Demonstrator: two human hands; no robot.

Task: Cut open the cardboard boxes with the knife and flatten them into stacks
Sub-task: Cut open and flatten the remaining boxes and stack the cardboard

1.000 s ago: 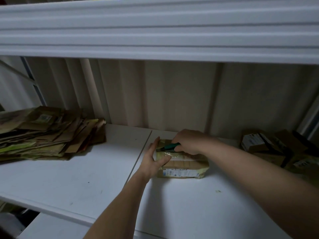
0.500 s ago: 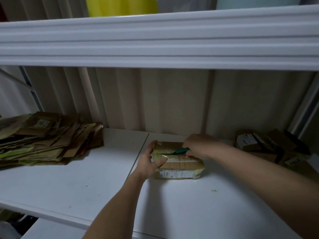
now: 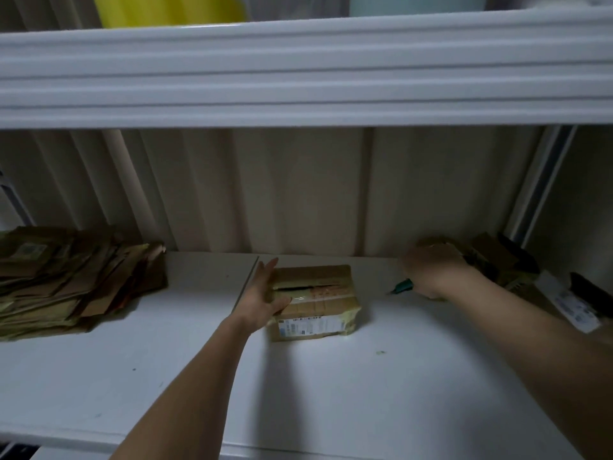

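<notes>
box: a small brown cardboard box [image 3: 315,300] wrapped in clear and yellowish tape sits on the white shelf board [image 3: 331,393], near the middle and toward the back wall. a white printed label covers its near side. a dark slit runs along the left part of its top, through the tape.
my left hand: my left hand [image 3: 263,298] rests against the left end of the box, fingers straight and pointing away from me, thumb laid on the near left corner of the top. the hand is fairly wide, not curled round anything.
my right hand: my right hand [image 3: 431,270] is well to the right of the box and apart from it, blurred. its fingers are curled round the handle of the knife.
knife: a small knife with a green handle [image 3: 403,287] sticks out of my right fist toward the left, tip pointing at the box and just above the shelf. the blade is too blurred to make out.
flattened stack: a pile of flattened brown cardboard sheets [image 3: 76,280] lies at the left end of the same shelf, well apart from the box.
uncut boxes: a heap of brown cardboard boxes [image 3: 504,263], some with white labels, lies at the right end behind my right hand.
upper shelf: a white ribbed shelf edge [image 3: 298,71] spans the view above, with a yellow object [image 3: 169,9] on it.
</notes>
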